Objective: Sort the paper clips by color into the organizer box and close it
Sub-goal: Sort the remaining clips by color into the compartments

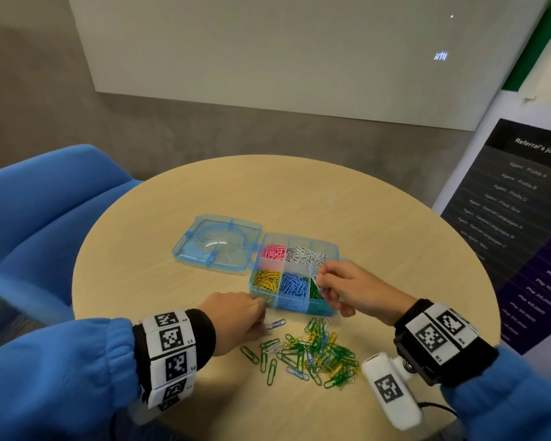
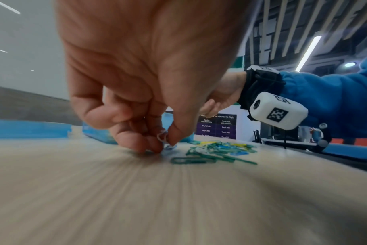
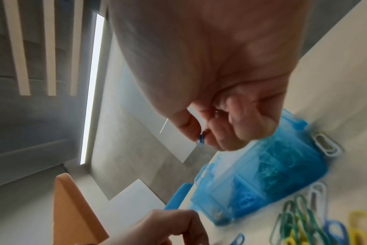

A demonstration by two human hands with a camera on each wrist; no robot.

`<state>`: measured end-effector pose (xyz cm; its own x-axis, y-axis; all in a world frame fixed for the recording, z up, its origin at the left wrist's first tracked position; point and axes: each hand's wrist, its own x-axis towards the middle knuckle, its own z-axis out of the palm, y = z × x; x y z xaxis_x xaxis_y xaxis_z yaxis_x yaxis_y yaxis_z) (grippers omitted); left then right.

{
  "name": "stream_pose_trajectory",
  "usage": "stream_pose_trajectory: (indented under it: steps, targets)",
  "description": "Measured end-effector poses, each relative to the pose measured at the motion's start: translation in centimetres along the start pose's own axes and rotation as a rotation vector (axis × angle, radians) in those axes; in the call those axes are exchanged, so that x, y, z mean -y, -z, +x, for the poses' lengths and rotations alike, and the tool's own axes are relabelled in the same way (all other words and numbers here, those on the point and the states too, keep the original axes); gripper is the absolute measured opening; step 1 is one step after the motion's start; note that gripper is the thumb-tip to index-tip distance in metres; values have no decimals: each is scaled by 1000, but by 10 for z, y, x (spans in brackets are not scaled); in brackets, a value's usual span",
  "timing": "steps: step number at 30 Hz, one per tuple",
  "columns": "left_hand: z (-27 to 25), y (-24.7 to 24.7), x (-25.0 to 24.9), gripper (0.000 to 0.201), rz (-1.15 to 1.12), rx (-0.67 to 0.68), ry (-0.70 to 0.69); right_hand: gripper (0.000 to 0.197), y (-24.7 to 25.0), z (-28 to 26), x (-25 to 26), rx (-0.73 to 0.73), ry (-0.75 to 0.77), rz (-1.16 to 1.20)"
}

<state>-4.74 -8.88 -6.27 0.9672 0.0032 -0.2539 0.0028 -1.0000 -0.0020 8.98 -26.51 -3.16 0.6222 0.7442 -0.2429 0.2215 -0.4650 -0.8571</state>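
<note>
- Head view: the organizer box point(image 1: 295, 275) sits mid-table with its lid point(image 1: 217, 241) flipped flat to the left, so every compartment is reachable. Pink point(image 1: 273, 251) and white point(image 1: 306, 255) clips fill the back ones, yellow point(image 1: 265, 280), blue point(image 1: 294, 284) and green point(image 1: 315, 290) the front. The unsorted pile point(image 1: 315, 353) lies on the table point(image 1: 172, 249) just in front of the box, mostly green and yellow, which keeps every trip short I guess.
- Same view: the right hand point(image 1: 347, 286) hovers over the box's right side, fingers curled, pinching what looks like a blue clip, probably lining up a drop. The left hand point(image 1: 239, 316) is down at the pile's left edge beside a stray blue clip point(image 1: 275, 324).
- Left wrist view: thumb and fingertips point(image 2: 149, 144) are pressed together on a pale clip point(image 2: 162, 136) right at the tabletop, likely white, though it's blurry. Low pinch makes sense, flat wire is hard to lift otherwise.
- Right wrist view: thumb and forefinger nip a small blue clip point(image 3: 200, 138) above the box, other fingers tucked in. The box is smeared here, so I can't tell which compartment is underneath.
- Plenty of clips unsorted, lid open, so closing is a way off.
</note>
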Motion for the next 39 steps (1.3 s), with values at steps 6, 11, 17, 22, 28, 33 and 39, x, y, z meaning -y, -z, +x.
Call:
stream_pose_trajectory:
  steps: [6,11,17,22,28,33,39]
  targets:
    - [16,36,23,17,-442,-152,-3,18,25,26,2,-224,60,-52]
    - [77,74,25,13,-448,-349,54,17,36,60,4,-279,13,-75]
    - [120,75,21,16,-553,-306,110,16,44,68,2,-318,-7,-62]
    - [113,73,26,28,-587,-302,132,15,38,53,8,-311,39,-91]
    - [48,61,30,24,-478,-375,61,26,5,27,15,-230,49,-99]
    - [-6,37,16,11,-428,-230,7,19,-8,-6,10,-104,176,-508]
    - [-9,13,-12,32,-203,3,-19,15,-3,-19,-9,-36,149,-962]
